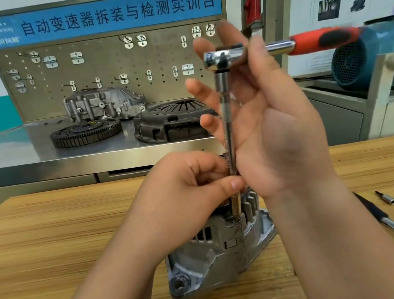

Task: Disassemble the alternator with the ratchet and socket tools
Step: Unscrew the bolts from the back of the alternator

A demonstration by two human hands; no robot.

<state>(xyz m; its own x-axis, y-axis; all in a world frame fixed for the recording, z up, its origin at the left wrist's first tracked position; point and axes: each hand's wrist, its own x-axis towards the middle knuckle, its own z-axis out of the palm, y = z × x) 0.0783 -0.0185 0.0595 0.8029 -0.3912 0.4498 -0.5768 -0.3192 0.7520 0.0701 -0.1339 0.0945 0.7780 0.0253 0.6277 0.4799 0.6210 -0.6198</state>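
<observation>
Ratchet point(278, 48) raised, left hand point(186, 185) pinching extension point(226, 128), right hand point(275, 135) splayed against it — alternator point(210, 260) top hidden.

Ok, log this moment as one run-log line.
left hand: pinches extension bar near its base | right hand: straight fingers against ratchet head | bar: upright, lower end on alternator | alternator: on table

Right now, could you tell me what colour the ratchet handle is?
The ratchet handle is orange-red with a black patch, clearest in the head view.
</observation>
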